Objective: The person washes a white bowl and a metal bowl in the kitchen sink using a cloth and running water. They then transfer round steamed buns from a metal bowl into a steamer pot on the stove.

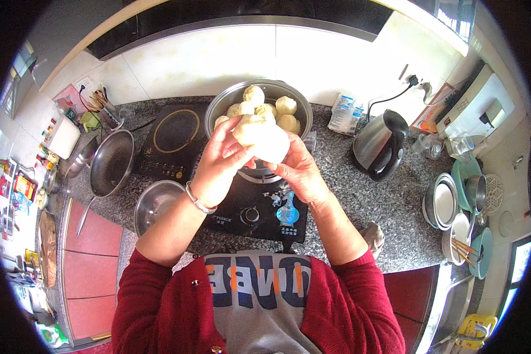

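My left hand (pixel 221 157) and my right hand (pixel 298 166) hold a pale, rounded food piece between them, with a bright white side (pixel 270 144) facing right; whether it is one piece or two pressed together I cannot tell. They hold it over the near rim of a wide steel pot (pixel 307 106). Several pale round balls, perhaps peeled potatoes or dough (pixel 286 105), are heaped in the pot. The pot stands on a black gas cooktop (pixel 248 230) with a round knob. My fingers and the held food hide part of the pot's contents.
An induction plate (pixel 175 132), an empty-looking steel bowl (pixel 157 205) and a frying pan (pixel 110 163) are on the left. An electric kettle (pixel 378 144) and a plastic packet (pixel 346 114) stand on the right. Stacked bowls (pixel 444 205) lie farther right. A range hood (pixel 248 11) hangs above.
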The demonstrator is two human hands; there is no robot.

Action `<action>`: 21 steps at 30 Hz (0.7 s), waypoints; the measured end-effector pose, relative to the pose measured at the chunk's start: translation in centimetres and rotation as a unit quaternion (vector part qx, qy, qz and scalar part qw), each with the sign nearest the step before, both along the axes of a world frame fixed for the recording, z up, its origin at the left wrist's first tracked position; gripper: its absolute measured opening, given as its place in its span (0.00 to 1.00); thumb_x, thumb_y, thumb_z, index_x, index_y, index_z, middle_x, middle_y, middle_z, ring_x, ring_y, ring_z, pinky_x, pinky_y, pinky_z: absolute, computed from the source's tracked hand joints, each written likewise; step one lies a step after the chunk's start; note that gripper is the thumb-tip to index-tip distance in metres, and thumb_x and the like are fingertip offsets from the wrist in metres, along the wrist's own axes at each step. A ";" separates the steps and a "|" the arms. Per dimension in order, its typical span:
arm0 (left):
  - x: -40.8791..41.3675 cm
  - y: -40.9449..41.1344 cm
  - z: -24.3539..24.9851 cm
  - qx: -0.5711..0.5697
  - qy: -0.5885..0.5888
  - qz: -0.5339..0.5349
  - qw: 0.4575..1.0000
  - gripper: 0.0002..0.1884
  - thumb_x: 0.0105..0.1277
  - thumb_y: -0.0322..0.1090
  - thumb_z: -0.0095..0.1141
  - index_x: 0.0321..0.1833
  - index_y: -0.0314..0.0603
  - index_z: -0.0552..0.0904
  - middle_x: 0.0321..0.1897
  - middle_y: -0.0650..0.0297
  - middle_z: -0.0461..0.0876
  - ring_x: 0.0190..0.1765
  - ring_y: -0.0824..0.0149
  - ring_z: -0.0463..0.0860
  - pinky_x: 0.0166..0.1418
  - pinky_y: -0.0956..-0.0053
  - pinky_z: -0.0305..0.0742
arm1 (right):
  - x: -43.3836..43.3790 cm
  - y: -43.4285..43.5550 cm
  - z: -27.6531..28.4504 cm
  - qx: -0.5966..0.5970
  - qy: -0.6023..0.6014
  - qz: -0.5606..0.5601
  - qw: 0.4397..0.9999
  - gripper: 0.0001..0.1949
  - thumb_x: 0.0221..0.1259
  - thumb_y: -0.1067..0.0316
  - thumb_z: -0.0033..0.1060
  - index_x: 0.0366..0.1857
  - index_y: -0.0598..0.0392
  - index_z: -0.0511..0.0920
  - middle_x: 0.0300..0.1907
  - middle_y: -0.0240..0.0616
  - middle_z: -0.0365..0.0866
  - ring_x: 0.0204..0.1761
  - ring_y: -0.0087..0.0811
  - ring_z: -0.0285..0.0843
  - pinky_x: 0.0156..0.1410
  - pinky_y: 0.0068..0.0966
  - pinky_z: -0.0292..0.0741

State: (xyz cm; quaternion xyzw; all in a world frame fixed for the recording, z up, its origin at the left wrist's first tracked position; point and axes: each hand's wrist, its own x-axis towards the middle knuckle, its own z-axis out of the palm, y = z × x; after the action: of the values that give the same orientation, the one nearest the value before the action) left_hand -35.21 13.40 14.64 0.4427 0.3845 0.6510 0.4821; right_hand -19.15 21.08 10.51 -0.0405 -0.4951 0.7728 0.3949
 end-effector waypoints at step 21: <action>0.8 -2.3 -1.2 -0.017 0.072 0.022 0.997 0.36 0.60 0.27 0.60 0.70 0.43 0.57 0.58 0.63 0.68 0.55 0.69 0.73 0.47 0.77 0.77 | 0.8 -0.5 1.0 0.001 -0.168 0.027 0.985 0.26 0.59 0.60 0.64 0.59 0.56 0.64 0.52 0.37 0.72 0.52 0.28 0.73 0.50 0.27 0.78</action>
State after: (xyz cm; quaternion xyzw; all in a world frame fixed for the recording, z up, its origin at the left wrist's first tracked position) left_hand -34.39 11.14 13.43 0.4717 0.4386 0.6215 0.4460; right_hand -18.40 20.55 11.52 -0.1557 -0.5565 0.7648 0.2849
